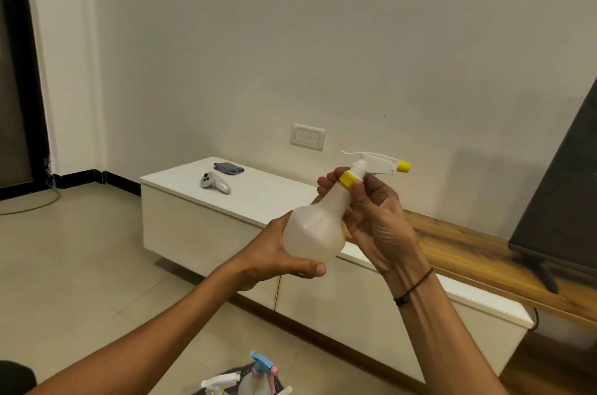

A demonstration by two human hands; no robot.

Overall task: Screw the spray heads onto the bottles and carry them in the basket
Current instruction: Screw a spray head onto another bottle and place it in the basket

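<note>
A translucent white spray bottle (315, 233) is held tilted in front of me, its neck pointing up to the right. My left hand (274, 257) cups the round base from below. My right hand (371, 217) pinches the yellow collar (347, 180) of the white spray head (376, 163), which has a yellow nozzle tip. At the bottom edge, a dark basket (232, 373) on the floor holds bottles with blue, pink and white spray heads (261, 362); most of it is cut off.
A low white cabinet (258, 197) stands ahead against the wall, with a grey controller (214, 183) and a folded grey cloth (228, 167) on top. A wooden shelf (468, 246) carries a dark TV (562, 201) at right. Tiled floor lies to the left.
</note>
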